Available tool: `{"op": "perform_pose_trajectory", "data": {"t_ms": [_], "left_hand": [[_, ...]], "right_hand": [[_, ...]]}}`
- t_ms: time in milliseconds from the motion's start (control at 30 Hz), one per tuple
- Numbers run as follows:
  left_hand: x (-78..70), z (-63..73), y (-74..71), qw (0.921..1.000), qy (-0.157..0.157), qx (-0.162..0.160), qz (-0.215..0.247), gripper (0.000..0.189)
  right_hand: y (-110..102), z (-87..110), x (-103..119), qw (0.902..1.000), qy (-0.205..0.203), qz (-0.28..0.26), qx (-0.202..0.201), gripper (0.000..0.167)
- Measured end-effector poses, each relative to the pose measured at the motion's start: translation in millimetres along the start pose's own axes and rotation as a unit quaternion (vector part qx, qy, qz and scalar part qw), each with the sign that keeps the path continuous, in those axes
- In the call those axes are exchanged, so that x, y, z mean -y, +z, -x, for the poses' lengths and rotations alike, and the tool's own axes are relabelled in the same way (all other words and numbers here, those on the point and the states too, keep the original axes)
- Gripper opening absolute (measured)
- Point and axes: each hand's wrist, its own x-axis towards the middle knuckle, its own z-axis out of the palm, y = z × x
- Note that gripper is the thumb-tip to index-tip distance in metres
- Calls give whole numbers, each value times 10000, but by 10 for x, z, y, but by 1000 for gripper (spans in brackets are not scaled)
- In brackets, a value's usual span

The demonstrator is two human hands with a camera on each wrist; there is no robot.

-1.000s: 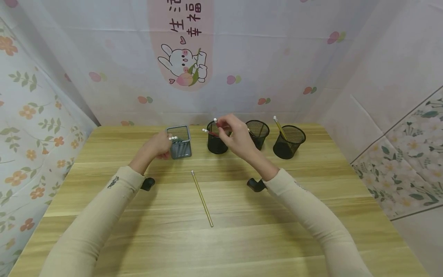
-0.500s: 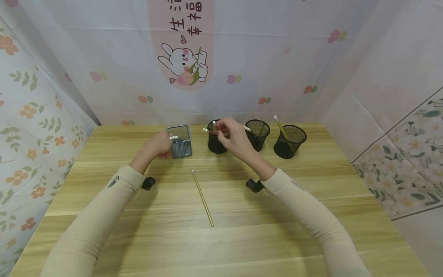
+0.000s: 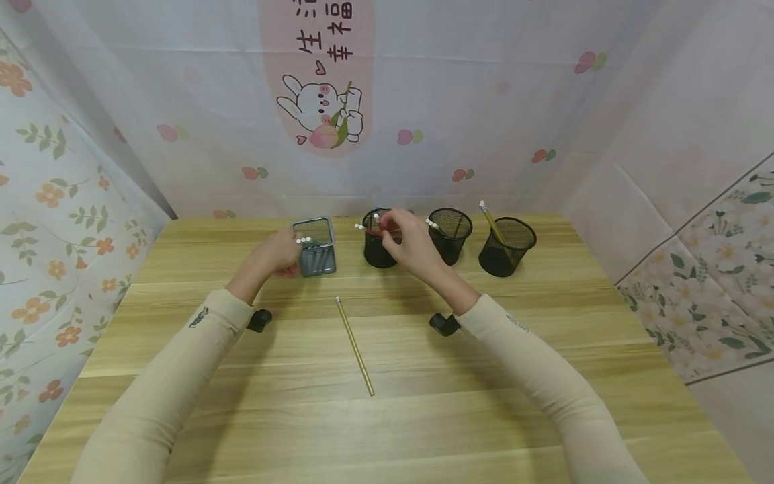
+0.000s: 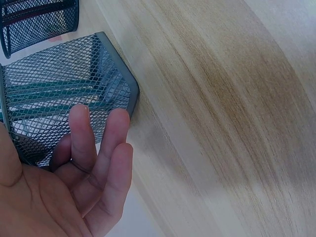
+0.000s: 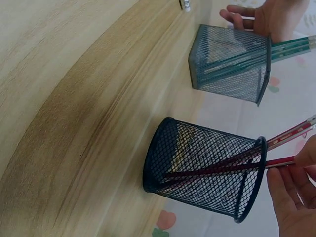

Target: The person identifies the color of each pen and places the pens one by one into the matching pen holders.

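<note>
My right hand (image 3: 414,245) pinches the upper part of a red pencil (image 5: 280,161) whose lower end is inside a round black mesh pencil cup (image 5: 202,170). A second red pencil (image 5: 291,133) leans in the same cup. My left hand (image 4: 74,182) is at the side of a square grey mesh pencil cup (image 4: 54,98), its visible fingers loosely bent; whether they press on the mesh is hard to tell. Green pencils (image 5: 291,47) with white erasers stand in that square cup. The left index finger is partly hidden in shadow.
Two more round black mesh cups stand to the right: a middle cup (image 3: 450,235) with white-tipped pencils and a far-right cup (image 3: 508,249) with a yellow pencil (image 3: 491,222). One yellow pencil (image 3: 355,346) lies on the wooden table (image 3: 423,417). A curtain (image 3: 453,101) hangs behind.
My right hand has come down slightly, lowering the red pencil into the round cup. My left hand stays beside the square cup.
</note>
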Motion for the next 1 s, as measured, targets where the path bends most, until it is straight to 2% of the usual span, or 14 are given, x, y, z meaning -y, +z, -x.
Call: {"op": "perform_pose_trajectory", "data": {"t_ms": [333,667,833,1000], "left_hand": [[-36,6,2,9999,-87,-43,38,49],[-28,28,-10,10000,-53,38,14,43],[-18,14,-8,10000,-3,13,-25,45],[-28,21,-12,10000,0,32,-8,38]], "right_hand": [[-4,5,-35,9995,218,183,145,12],[-63,-9,2,9987,368,4,341,13],[-126,7,15,9988,360,-42,322,10],[-184,37,26,9989,380,-118,245,9]]}}
